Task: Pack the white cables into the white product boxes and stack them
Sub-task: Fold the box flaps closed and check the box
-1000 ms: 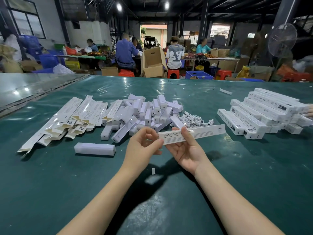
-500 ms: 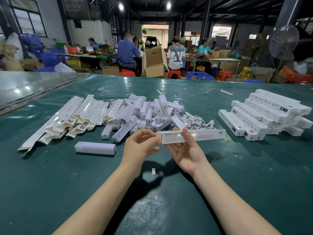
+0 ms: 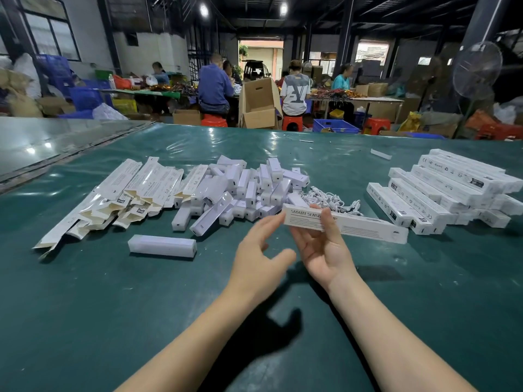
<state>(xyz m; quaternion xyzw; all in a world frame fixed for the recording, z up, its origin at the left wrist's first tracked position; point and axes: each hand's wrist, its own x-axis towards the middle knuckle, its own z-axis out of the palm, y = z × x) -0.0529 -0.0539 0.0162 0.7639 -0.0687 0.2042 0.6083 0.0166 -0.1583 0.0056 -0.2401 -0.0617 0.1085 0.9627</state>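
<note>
Long white lettered box [image 3: 365, 226] in curled right hand [image 3: 325, 250]; left hand [image 3: 257, 261] slack, empty.

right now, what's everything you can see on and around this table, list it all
held product box: one, white, printed, in the right hand above the table
packed boxes: one stack, count unclear, white, right side of the table
flat unfolded boxes: one fanned pile, white, left side
white bars: one heap, white, centre, beyond the hands
lone bar: one, white, apart, in front of the heap
cables: one tangle, white, between heap and stack
table cover: one, green
cardboard carton: one, brown, open, beyond the table
fan: one, pale, far right background
seated people: several, at the far tables
left hand: open, near the box's left end
right hand: grips the held product box, thumb on top
</note>
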